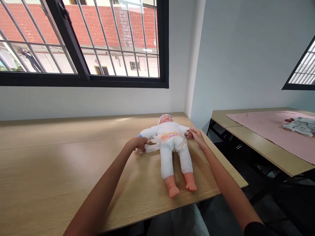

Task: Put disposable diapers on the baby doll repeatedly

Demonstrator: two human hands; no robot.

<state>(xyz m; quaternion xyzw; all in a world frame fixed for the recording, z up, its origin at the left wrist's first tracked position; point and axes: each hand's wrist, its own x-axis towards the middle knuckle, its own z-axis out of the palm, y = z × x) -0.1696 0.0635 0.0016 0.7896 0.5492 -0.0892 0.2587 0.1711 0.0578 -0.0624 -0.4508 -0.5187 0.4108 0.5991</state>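
Head view: soft white cloth doll (172,147) lies face-up near the wooden table's (61,170) right edge, crinkly diaper (172,139) at its waist. Left hand (139,143) fingers curled, pinching the diaper's left flap. Right hand (195,136) fingers loosely extended, touching the doll's right side.

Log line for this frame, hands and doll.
left hand: grips diaper tab | right hand: at diaper side | doll: on back, table

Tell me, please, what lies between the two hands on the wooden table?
In the head view, the baby doll lies on its back between the left hand and the right hand. Its diaper spans the gap; each hand touches one side of it.
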